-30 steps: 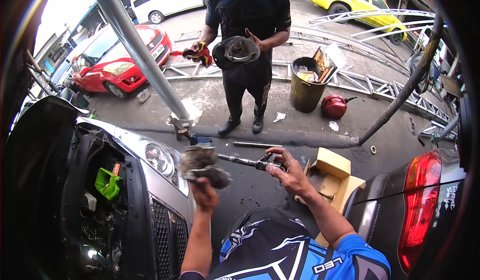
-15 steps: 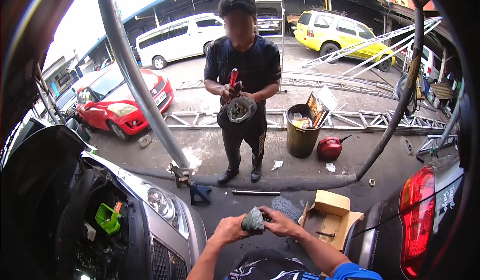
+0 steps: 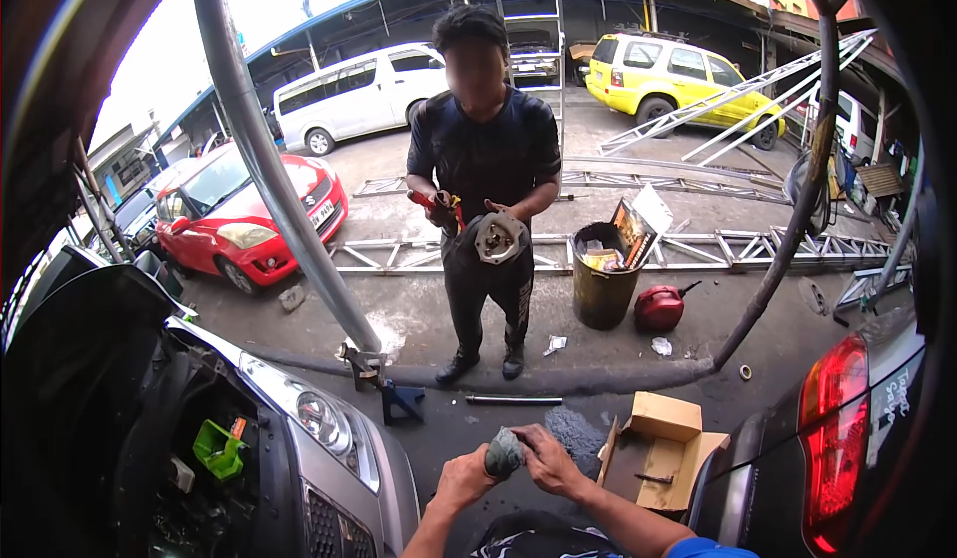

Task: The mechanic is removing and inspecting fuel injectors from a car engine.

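Grey-green rag (image 3: 505, 452), bunched up, is between the two hands, low centre of view, above the dark ground. Left hand (image 3: 465, 477) has its fingers closed around the rag from the left. Right hand (image 3: 549, 459) is up against the rag's right edge, fingers bent; whether they grip it (or something tucked inside) I cannot tell.

Near the hands: a metal bar (image 3: 513, 400) lying on the ground just beyond, a blue jack stand (image 3: 402, 404) left of the bar, and an open cardboard box (image 3: 666, 417) to the right with a dark slim part (image 3: 654, 478) in it. Silver car (image 3: 383, 463) on the left, hood up, bright green container (image 3: 218, 450) sitting in the engine bay. Dark vehicle (image 3: 768, 409) on the right, red tail light (image 3: 835, 440) showing.

Facing the person, a co-worker (image 3: 488, 144) in dark clothes stands with a metal housing (image 3: 498, 239) in front of the body, one hand at it, something red in the other (too small to name). Behind, to the right: a bin (image 3: 604, 296) with rubbish sticking out and a red fuel can (image 3: 659, 310) just beside it.
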